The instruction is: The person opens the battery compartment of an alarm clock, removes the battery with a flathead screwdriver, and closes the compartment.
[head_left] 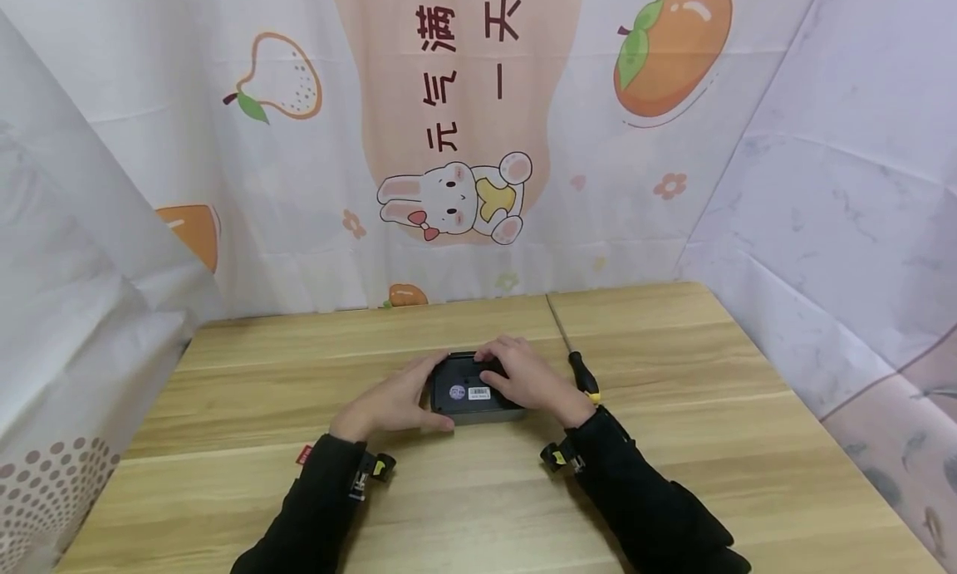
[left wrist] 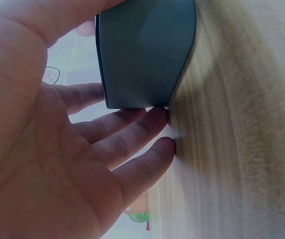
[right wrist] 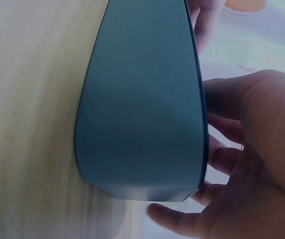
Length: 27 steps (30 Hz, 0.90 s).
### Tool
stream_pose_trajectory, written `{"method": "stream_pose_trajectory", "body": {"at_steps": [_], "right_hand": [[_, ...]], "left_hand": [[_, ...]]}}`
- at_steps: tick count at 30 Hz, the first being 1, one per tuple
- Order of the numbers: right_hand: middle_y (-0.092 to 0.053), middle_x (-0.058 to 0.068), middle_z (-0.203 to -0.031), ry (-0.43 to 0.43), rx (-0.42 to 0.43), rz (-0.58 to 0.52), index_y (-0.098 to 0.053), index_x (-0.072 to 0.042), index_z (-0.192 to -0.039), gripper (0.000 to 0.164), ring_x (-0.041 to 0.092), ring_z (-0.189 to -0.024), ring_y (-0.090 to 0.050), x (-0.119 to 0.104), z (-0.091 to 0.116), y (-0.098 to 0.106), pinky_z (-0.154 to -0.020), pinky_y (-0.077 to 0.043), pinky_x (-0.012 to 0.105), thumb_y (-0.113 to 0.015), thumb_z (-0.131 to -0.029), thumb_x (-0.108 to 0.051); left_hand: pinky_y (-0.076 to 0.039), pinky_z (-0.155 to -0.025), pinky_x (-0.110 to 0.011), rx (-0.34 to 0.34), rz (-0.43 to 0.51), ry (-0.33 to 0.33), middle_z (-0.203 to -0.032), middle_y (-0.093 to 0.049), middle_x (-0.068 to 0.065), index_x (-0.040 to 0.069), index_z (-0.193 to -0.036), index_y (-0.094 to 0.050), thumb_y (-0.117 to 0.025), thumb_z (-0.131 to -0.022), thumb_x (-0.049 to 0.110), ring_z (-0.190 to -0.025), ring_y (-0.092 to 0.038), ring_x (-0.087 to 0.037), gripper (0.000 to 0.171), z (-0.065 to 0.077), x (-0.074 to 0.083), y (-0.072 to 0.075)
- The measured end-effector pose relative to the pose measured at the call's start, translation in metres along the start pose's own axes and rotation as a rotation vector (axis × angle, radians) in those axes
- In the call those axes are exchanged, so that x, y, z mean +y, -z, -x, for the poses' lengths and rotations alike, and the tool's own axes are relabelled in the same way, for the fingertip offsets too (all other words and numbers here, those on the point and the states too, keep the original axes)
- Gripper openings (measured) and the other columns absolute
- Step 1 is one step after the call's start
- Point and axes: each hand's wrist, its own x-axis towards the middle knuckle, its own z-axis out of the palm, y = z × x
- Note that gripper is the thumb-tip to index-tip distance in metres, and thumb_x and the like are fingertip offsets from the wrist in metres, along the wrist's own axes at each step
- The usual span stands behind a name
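Observation:
A dark box-shaped device (head_left: 458,408) lies on the table with its flat black face up. That face carries a round purple sticker (head_left: 457,392) and a white barcode label (head_left: 478,394). My left hand (head_left: 395,398) holds the device's left end, thumb along the near side and fingers at the far corner. In the left wrist view its fingers reach round the end of the grey casing (left wrist: 142,55). Over the right part of the black face lies my right hand (head_left: 527,377), thumb and bent fingers touching it. The right wrist view shows the smooth grey side (right wrist: 142,109), with the right fingers behind its upper edge.
A screwdriver (head_left: 582,375) with a black handle and yellow end lies right of the device, its shaft pointing to the back edge. The wood-grain table (head_left: 299,375) meets a printed curtain (head_left: 284,183) behind, and white cloth hangs at both sides.

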Motion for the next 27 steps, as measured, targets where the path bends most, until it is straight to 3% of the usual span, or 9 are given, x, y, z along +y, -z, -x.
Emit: {"method": "stream_pose_trajectory", "body": {"at_steps": [9, 16, 21, 27], "right_hand": [[-0.07, 0.002, -0.099, 0.052, 0.063, -0.043, -0.07, -0.008, -0.104, 0.01, 0.022, -0.099, -0.062, 0.003, -0.004, -0.002, -0.095, -0.047, 0.045, -0.072, -0.095, -0.006], [-0.072, 0.008, -0.104, 0.067, 0.04, -0.033, -0.072, -0.002, -0.115, 0.02, 0.023, -0.101, -0.065, 0.003, -0.003, 0.0, -0.095, -0.05, 0.044, -0.069, -0.096, -0.003], [-0.073, 0.008, -0.105, 0.07, 0.044, -0.028, -0.074, -0.003, -0.112, 0.017, 0.023, -0.102, -0.067, 0.003, -0.003, 0.003, -0.094, -0.052, 0.042, -0.069, -0.096, -0.004], [-0.071, 0.008, -0.112, 0.018, 0.05, -0.074, -0.073, -0.006, -0.114, 0.017, 0.024, -0.108, -0.066, 0.007, -0.001, 0.012, -0.094, -0.053, 0.041, -0.066, -0.099, -0.005]], "left_hand": [[-0.031, -0.115, -0.049, -0.003, 0.019, -0.018, -0.158, -0.033, -0.018, 0.005, -0.161, -0.02, -0.089, -0.08, 0.036, -0.143, -0.035, -0.031, 0.111, 0.0, 0.0, 0.0], [-0.031, -0.114, -0.049, -0.003, 0.032, -0.031, -0.156, -0.035, -0.019, 0.004, -0.161, -0.021, -0.089, -0.079, 0.034, -0.141, -0.037, -0.031, 0.11, 0.001, 0.0, -0.001], [-0.031, -0.114, -0.049, 0.0, 0.028, -0.02, -0.157, -0.034, -0.019, 0.005, -0.161, -0.021, -0.089, -0.079, 0.034, -0.142, -0.036, -0.031, 0.111, 0.001, 0.002, 0.0], [-0.03, -0.115, -0.05, -0.007, 0.036, -0.001, -0.158, -0.033, -0.019, 0.005, -0.161, -0.02, -0.089, -0.079, 0.033, -0.143, -0.034, -0.032, 0.111, 0.001, 0.004, 0.002]]}}
